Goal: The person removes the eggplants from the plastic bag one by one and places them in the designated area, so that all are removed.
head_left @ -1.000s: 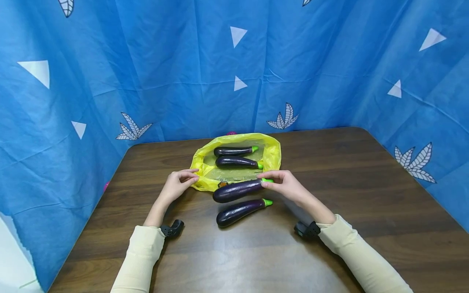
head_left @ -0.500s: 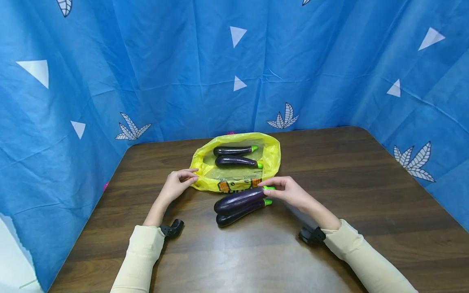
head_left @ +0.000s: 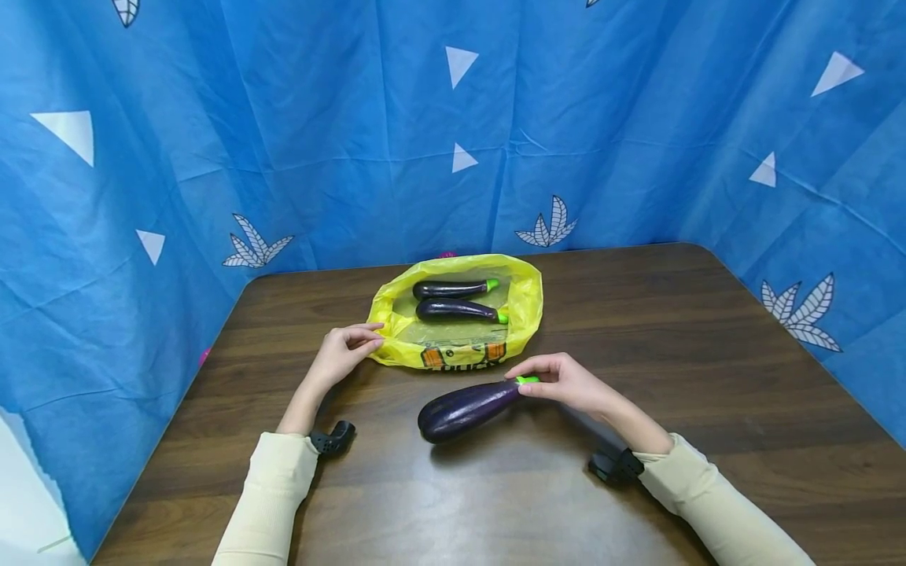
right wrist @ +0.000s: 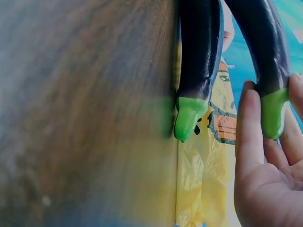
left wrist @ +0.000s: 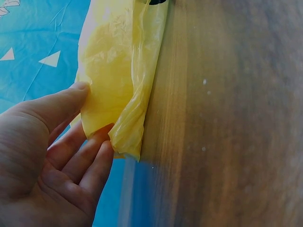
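Observation:
My right hand (head_left: 562, 384) grips a dark purple eggplant (head_left: 467, 409) by its green stem end, the body pointing left. In the right wrist view, a second eggplant (right wrist: 199, 56) lies on the table below it; the held one hides it in the head view. At the left end of a yellow plastic bag (head_left: 525, 303), my left hand (head_left: 338, 360) pinches the bag's edge between thumb and fingers. The bag's mouth is spread wide, and inside lie an upper eggplant (head_left: 451, 290) and a lower eggplant (head_left: 456, 311), green ends to the right.
The brown wooden table (head_left: 672, 330) carries everything. Behind and along its sides hangs a blue curtain (head_left: 318, 157) with white triangles and leaf prints. Each wrist wears a dark camera, the left camera (head_left: 334, 439) near the table surface.
My right hand has drawn the gripped eggplant toward me, from the bag's front edge to over the eggplant on the table. The bag's printed front shows now. My left hand stays put.

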Demonstrator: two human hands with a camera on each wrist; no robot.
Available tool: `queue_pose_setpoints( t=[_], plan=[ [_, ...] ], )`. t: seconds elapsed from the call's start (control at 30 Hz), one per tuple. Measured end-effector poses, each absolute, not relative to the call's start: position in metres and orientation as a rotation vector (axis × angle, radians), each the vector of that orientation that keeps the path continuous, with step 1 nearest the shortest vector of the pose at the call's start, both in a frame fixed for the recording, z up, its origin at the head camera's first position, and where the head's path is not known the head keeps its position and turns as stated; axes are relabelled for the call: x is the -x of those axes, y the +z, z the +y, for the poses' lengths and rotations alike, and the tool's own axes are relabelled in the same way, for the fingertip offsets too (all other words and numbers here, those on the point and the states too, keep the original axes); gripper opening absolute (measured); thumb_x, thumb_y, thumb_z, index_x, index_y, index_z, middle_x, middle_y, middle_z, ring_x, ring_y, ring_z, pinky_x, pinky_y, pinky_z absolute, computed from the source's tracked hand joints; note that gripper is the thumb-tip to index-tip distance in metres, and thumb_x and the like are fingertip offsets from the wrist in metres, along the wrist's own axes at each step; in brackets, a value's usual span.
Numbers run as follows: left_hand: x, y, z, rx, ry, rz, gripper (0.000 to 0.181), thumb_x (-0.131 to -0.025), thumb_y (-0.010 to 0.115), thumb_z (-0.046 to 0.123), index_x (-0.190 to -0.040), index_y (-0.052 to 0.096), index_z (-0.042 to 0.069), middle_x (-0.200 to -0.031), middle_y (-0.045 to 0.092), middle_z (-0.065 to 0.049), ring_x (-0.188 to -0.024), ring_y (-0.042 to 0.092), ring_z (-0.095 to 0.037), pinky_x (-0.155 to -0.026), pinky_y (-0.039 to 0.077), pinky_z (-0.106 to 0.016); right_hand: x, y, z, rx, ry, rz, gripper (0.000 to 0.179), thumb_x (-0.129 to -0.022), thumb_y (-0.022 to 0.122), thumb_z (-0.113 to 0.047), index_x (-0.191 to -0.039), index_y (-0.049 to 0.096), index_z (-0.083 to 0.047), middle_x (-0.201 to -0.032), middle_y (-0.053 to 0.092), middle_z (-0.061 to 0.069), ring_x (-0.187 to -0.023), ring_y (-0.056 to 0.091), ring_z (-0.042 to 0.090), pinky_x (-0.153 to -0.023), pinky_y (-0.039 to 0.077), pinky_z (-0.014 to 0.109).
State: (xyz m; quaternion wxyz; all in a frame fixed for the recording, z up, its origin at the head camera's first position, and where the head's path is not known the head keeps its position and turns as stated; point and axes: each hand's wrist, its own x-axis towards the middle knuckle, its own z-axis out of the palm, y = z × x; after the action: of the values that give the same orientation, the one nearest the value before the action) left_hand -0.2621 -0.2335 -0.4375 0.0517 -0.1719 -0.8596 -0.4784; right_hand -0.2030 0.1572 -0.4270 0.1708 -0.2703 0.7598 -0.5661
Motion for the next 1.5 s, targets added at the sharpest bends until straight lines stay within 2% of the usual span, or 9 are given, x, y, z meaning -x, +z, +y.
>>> queue_pose_setpoints(
  t=[0.17,0.5,0.73,0.87,1.0,1.1,1.23,1.4,1.5],
  plan=[
    [0.262,-0.439,-0.235,0.517,-1.445,-2.614,0.018,-0.088,0.067,0.016,-0.094,0.072,-0.001,-0.117,0.062,-0.014,-0.114,0.053,-0.029,-0.085,0.048,-0.026,0.204,-0.431,0.159,0.812,-1.592,2.112,0.026,-0.091,0.063,-0.012,-0.114,0.064,-0.001,-0.112,0.063,0.011,-0.093,0.057,0.019,-0.073,0.049,0.030],
    [0.262,-0.438,-0.234,0.507,-1.436,-2.620,0.019,-0.088,0.067,0.015,-0.094,0.072,-0.002,-0.117,0.062,-0.014,-0.114,0.054,-0.028,-0.086,0.048,-0.027,0.205,-0.434,0.161,0.820,-1.575,2.073,0.027,-0.090,0.064,-0.012,-0.114,0.064,0.001,-0.111,0.064,0.011,-0.092,0.057,0.020,-0.075,0.048,0.029],
    [0.262,-0.438,-0.234,0.524,-1.478,-2.608,0.020,-0.088,0.067,0.016,-0.095,0.071,-0.002,-0.117,0.062,-0.015,-0.114,0.053,-0.029,-0.088,0.047,-0.036,0.207,-0.440,0.161,0.860,-1.558,2.025,0.025,-0.089,0.065,-0.008,-0.111,0.064,0.003,-0.111,0.064,0.013,-0.099,0.059,0.021,-0.076,0.050,0.029],
    [0.262,-0.438,-0.234,0.501,-1.457,-2.627,0.019,-0.088,0.067,0.016,-0.094,0.071,-0.001,-0.117,0.062,-0.013,-0.114,0.054,-0.026,-0.088,0.047,-0.034,0.207,-0.441,0.162,0.839,-1.534,2.023,0.024,-0.089,0.065,-0.009,-0.110,0.065,0.001,-0.111,0.063,0.011,-0.098,0.059,0.021,-0.076,0.050,0.029],
    [0.261,-0.438,-0.235,0.507,-1.446,-2.624,0.019,-0.088,0.067,0.017,-0.094,0.072,0.000,-0.116,0.063,-0.011,-0.113,0.055,-0.025,-0.087,0.047,-0.030,0.207,-0.442,0.163,0.866,-1.486,2.033,0.023,-0.088,0.065,-0.007,-0.109,0.065,0.002,-0.108,0.063,0.011,-0.090,0.059,0.019,-0.072,0.051,0.029],
    [0.251,-0.424,-0.228,0.519,-1.452,-2.624,0.019,-0.089,0.066,0.012,-0.095,0.070,-0.005,-0.117,0.061,-0.018,-0.114,0.053,-0.031,-0.088,0.047,-0.035,0.207,-0.443,0.163,0.896,-1.445,2.058,0.022,-0.088,0.066,-0.006,-0.109,0.065,0.001,-0.107,0.064,0.010,-0.088,0.059,0.019,-0.072,0.051,0.029],
    [0.237,-0.406,-0.219,0.503,-1.447,-2.642,0.017,-0.089,0.063,0.003,-0.096,0.067,-0.012,-0.117,0.058,-0.025,-0.114,0.051,-0.037,-0.089,0.045,-0.042,0.206,-0.443,0.163,0.891,-1.390,2.117,0.021,-0.086,0.067,-0.006,-0.107,0.067,-0.001,-0.107,0.065,0.008,-0.094,0.059,0.022,-0.077,0.051,0.030],
    [0.250,-0.423,-0.226,0.499,-1.448,-2.633,0.017,-0.089,0.065,0.007,-0.095,0.069,-0.008,-0.118,0.059,-0.022,-0.114,0.052,-0.035,-0.088,0.046,-0.039,0.205,-0.443,0.161,0.897,-1.346,2.189,0.021,-0.085,0.069,-0.008,-0.105,0.068,-0.004,-0.108,0.065,0.006,-0.102,0.058,0.022,-0.083,0.049,0.030],
    [0.259,-0.435,-0.232,0.492,-1.467,-2.628,0.019,-0.088,0.066,0.012,-0.096,0.070,-0.005,-0.118,0.061,-0.018,-0.115,0.052,-0.031,-0.089,0.046,-0.039,0.205,-0.443,0.159,0.907,-1.329,2.229,0.020,-0.085,0.070,-0.009,-0.104,0.069,-0.005,-0.107,0.065,0.004,-0.102,0.059,0.021,-0.083,0.049,0.029]
  ],
)
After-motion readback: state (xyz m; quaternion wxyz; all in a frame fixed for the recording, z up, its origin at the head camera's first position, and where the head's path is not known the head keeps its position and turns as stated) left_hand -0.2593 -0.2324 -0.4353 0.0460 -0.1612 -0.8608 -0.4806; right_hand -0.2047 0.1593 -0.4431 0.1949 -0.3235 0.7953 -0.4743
